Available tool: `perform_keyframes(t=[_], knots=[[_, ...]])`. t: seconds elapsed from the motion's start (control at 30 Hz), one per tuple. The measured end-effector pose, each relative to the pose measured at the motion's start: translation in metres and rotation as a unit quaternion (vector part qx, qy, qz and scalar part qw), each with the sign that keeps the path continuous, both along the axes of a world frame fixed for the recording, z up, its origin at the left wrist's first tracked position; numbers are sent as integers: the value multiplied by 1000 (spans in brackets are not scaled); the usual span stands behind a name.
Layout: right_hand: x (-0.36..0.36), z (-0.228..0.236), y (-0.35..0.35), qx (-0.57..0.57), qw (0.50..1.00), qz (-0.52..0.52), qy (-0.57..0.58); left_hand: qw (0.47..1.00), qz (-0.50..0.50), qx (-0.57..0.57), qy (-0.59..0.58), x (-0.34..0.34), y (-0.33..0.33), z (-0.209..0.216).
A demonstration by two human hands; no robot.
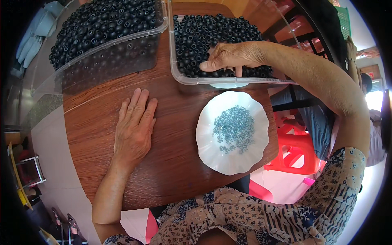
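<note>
My left hand (135, 126) lies flat on the brown wooden table (175, 126), its fingers stretched out and holding nothing. Over the right clear plastic bin (192, 80), my right hand (230, 57) reaches down among small black ring-shaped parts (192, 36). Its thumb points left above the parts and the other fingers curl downward, partly hidden. Whatever they may grip cannot be made out. In front of that bin stands a white wavy-rimmed plate (206, 145), with a heap of small clear bluish pieces (234, 128) in its middle.
A larger clear bin (118, 51) of black round parts stands at the back left, its wall beside the right bin. Under the right bin's front edge, a pale round item (229, 85) shows. Red plastic stools (298, 151) and another person's legs (314, 126) are beyond the table's right edge.
</note>
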State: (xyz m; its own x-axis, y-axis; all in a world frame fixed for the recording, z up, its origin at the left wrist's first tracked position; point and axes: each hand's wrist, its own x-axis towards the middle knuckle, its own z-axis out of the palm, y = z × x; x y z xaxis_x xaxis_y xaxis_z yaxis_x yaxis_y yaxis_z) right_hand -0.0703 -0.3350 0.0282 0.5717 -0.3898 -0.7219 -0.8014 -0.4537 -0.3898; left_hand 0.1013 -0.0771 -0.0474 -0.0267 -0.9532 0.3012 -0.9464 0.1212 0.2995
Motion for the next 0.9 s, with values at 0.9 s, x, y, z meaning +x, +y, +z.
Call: perform_keyframes(t=[0.9], knots=[[24,14,27,285,955,-44,-64,1000,-1,-16,-10,2,1,-1]])
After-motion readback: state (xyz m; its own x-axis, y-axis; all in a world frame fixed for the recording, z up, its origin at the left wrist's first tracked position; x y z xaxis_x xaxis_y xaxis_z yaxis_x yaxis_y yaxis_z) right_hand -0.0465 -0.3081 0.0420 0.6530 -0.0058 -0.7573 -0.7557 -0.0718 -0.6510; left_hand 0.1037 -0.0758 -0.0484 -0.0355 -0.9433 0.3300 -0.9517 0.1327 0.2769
